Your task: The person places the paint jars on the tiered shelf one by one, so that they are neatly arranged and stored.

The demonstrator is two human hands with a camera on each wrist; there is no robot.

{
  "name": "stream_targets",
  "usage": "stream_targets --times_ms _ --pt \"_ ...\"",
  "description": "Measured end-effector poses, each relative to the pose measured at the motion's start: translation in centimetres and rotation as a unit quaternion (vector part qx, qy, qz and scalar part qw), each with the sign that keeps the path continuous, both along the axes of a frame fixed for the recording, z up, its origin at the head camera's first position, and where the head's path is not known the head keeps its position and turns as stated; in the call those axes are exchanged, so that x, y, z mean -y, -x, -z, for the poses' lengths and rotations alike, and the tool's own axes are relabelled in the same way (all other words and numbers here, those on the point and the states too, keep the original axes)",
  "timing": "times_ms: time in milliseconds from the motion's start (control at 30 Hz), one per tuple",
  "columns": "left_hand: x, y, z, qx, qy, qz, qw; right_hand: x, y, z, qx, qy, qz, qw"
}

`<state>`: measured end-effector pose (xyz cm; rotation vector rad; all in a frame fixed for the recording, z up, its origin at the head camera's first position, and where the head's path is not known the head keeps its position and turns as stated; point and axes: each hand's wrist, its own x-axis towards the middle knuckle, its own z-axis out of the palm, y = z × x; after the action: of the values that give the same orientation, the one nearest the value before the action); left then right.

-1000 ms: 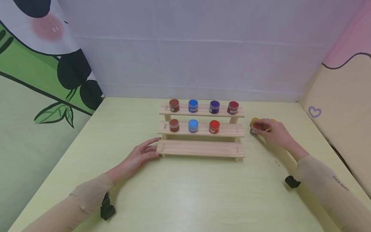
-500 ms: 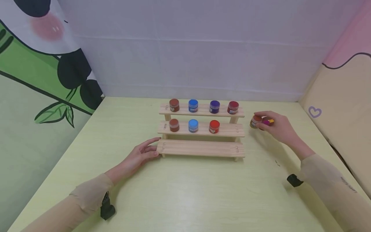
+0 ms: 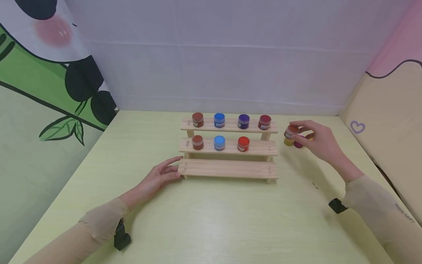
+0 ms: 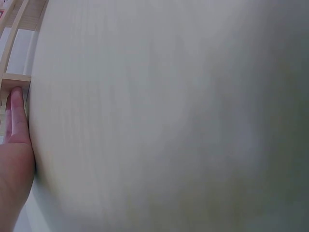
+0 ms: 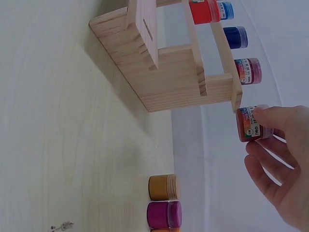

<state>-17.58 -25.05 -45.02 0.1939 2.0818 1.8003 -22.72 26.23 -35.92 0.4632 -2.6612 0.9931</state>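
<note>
In the head view, my right hand pinches a small brownish-red paint jar between thumb and fingertips. The right wrist view shows that paint jar raised off the table, its printed label facing the camera. Below it stand an ochre-yellow jar, a magenta jar and an orange jar at the frame's edge. My left hand rests against the left end of a three-step wooden rack. Seen from the left wrist, fairly straight fingers touch the wood.
On the top step stand several jars, among them a purple one and a dark red one. The middle step bears brown, light blue and red jars. A cloth-covered wall rises behind the table.
My right hand has lifted the brownish-red jar from the table and drawn slightly up and back, uncovering the yellow and magenta jars. The left hand and rack stay put.
</note>
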Motion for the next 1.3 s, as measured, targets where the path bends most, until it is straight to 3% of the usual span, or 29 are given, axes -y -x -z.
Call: stream_targets --times_ms 400,767,1067,1300 --pt "0.0 0.0 0.0 -0.005 0.002 0.001 1.0000 0.7 -0.7 -1.0 -0.027 -0.008 0.001 1.000" --pt "0.0 0.1 0.2 -0.007 0.000 0.002 1.0000 2.3 -1.9 -1.8 -0.010 0.023 -0.013 1.000" --pt "-0.1 0.1 0.1 -0.003 0.009 -0.003 1.0000 3.2 -1.9 -1.0 -0.063 0.014 -0.050 0.997" --pt "0.0 0.2 0.3 -0.009 0.008 0.003 0.9999 4.0 -1.8 -0.3 -0.071 0.010 -0.071 0.995"
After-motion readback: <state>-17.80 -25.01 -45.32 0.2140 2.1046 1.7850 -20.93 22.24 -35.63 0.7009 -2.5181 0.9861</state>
